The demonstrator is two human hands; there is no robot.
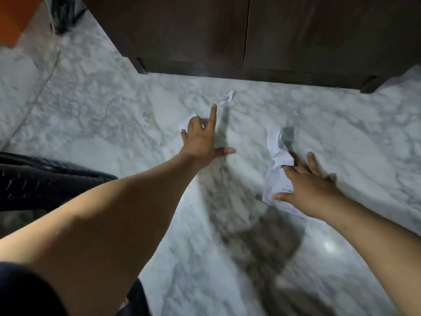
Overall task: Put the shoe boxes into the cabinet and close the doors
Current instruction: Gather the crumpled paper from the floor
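The floor (114,115) was polished white marble with grey veining, glossy enough to carry a bright spot of reflected light at the lower right and dark shadows under both arms. Along the top of the view stood the dark wooden cabinet (250,30), raised on short feet, its two doors shut and meeting at a thin vertical seam. An orange box (16,21), possibly a shoe box, showed only as a corner at the upper left edge, well apart from the cabinet front; beside it lay something dark and blurred that I could not identify. A thin cable (38,87) curved across the floor on the left, and a black ribbed object (45,179) sat at the left edge near the left arm. Scraps of white paper littered the floor in front of the cabinet. The left hand (200,137) reached forward with its forefinger pointing straight out and its thumb spread sideways, while its other fingers curled round a small piece of paper (188,123). A smaller torn scrap (226,98) lay just beyond that fingertip. The right hand (307,185) was spread, fingers straight, lying against a larger crumpled sheet of paper (276,156); whether it gripped the sheet could not be told.
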